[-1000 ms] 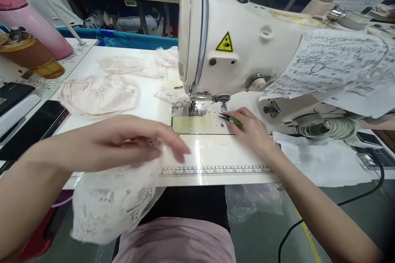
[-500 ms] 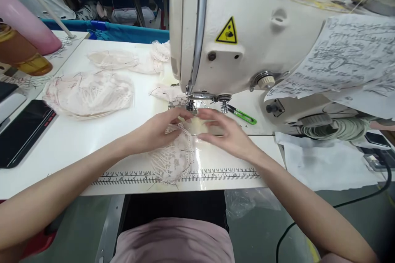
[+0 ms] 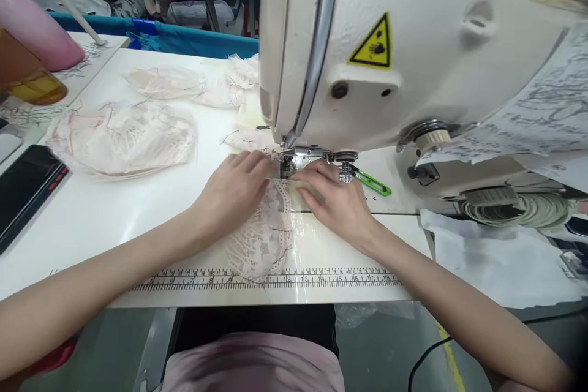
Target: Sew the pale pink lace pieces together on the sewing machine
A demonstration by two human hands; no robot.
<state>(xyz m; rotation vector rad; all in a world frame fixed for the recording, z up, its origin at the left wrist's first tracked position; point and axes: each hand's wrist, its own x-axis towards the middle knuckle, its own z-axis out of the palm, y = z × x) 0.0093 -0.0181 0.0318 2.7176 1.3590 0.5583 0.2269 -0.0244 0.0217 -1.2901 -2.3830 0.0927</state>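
Note:
A cream lace piece (image 3: 264,236) lies on the white sewing table, its far end under the presser foot (image 3: 285,166) of the white sewing machine (image 3: 404,55). My left hand (image 3: 234,187) rests on the lace's left side, fingers pressed together at the foot. Just right of the needle, my right hand (image 3: 333,199) holds the lace edge down with its fingers curled. Green-handled snips (image 3: 372,182) lie on the machine bed just beyond my right hand.
Stacks of lace pieces (image 3: 122,138) lie at the left and back of the table. A black phone (image 3: 25,187) sits at the left edge, a pink bottle (image 3: 34,27) and an amber cup (image 3: 27,76) behind it. Printed paper (image 3: 542,110) hangs on the machine's right. A ruler strip (image 3: 275,280) runs along the front edge.
My left hand brought the lace piece up from my lap onto the table. My right hand let go of the snips. Both hands slid the lace to the presser foot.

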